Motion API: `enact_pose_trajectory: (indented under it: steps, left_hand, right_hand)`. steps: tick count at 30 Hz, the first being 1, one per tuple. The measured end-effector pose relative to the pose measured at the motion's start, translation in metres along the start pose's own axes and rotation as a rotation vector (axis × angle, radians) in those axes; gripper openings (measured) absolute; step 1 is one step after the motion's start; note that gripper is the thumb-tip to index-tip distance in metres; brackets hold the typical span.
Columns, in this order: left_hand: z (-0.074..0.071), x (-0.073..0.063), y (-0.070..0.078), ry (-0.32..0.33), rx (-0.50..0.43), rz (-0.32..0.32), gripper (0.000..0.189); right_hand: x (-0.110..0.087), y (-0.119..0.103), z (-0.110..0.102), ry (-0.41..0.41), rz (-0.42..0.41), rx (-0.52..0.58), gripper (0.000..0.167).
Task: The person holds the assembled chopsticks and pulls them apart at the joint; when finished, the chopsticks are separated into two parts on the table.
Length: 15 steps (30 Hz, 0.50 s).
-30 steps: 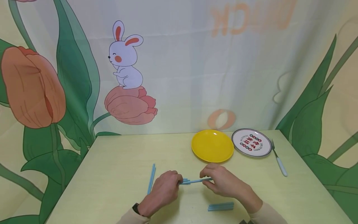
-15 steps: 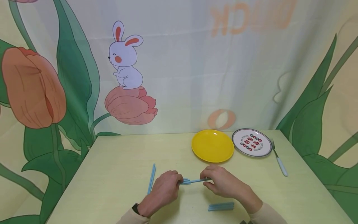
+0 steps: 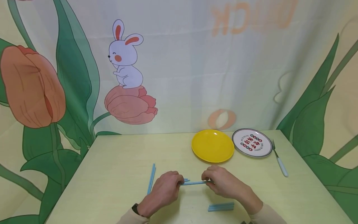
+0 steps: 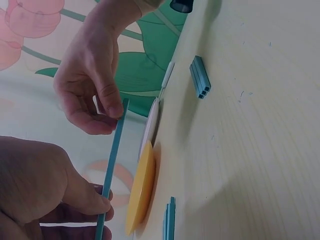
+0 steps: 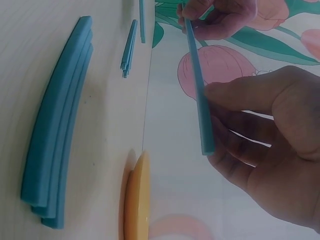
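Both hands hold one thin blue stick point(image 3: 195, 183) between them, raised over the table. My left hand point(image 3: 165, 187) pinches its left end with thumb and fingers. At the other end my right hand point(image 3: 225, 183) pinches it between thumb and fingertips; the stick's tip point(image 5: 207, 147) sticks out past the thumb in the right wrist view. Beyond the left fingers, a few more blue sticks point(image 3: 186, 179) lie on the table, partly hidden by that hand. A neat bundle of blue sticks point(image 3: 221, 207) lies in front of the right hand.
Left of the left hand lie a couple of blue sticks point(image 3: 151, 179), partly covered by it. At the back are a yellow plate point(image 3: 212, 146), a white plate with red markings point(image 3: 251, 142) and a fork point(image 3: 279, 161). A printed curtain point(image 3: 179, 62) hangs behind the table.
The held stick has come slightly nearer and lies more level, showing more of its length by the left fingers. My right hand has shifted slightly right; my left hand has hardly moved.
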<state>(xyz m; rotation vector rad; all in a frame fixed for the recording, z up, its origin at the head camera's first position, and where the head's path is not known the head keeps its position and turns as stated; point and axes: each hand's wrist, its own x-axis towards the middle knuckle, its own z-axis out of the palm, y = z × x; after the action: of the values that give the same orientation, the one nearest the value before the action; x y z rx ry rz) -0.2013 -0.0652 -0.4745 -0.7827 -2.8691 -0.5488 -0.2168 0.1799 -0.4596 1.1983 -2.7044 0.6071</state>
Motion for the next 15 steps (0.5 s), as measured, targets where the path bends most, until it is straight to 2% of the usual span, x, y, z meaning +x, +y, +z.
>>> enact_pose_trajectory:
  steps: [9, 15]
  left_hand:
    - [-0.0013, -0.0008, -0.0003, 0.008, 0.004, 0.026, 0.015]
    - [-0.0018, -0.0018, -0.0014, 0.004, -0.007, 0.023, 0.014]
  right_hand:
    - [-0.0008, -0.0011, 0.0016, -0.001, 0.006, 0.012, 0.011]
    - [-0.0003, -0.0004, 0.0046, -0.045, 0.028, 0.027, 0.009]
